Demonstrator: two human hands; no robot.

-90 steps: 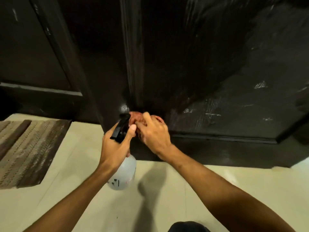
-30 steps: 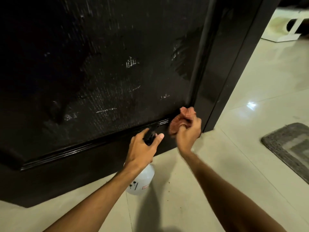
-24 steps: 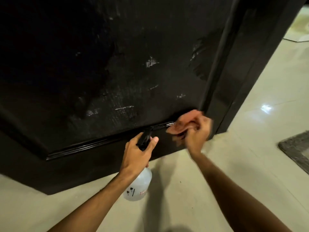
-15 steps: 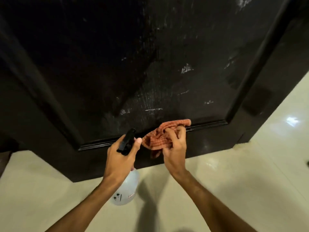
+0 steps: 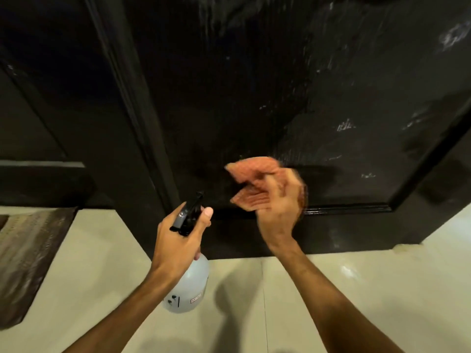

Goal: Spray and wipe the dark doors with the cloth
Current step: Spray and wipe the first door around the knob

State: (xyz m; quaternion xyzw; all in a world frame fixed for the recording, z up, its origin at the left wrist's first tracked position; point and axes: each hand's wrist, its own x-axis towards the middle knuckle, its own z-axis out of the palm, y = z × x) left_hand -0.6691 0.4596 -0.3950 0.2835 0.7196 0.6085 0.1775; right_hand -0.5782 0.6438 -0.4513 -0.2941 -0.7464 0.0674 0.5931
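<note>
The right hand [image 5: 279, 210] holds the cloth [image 5: 252, 179] against the door [image 5: 229, 98], low down, wiping. The left hand [image 5: 178, 240], just beside it, grips the bottle [image 5: 187, 289]. Next it likely needs more wiping along the wet streaks above.

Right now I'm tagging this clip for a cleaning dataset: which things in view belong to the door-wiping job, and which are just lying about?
Part of the job:
- dark door
- orange cloth, held in the right hand
- spray bottle, gripped by the left hand

Just lying about:
- striped mat on the floor, left of the door
</note>
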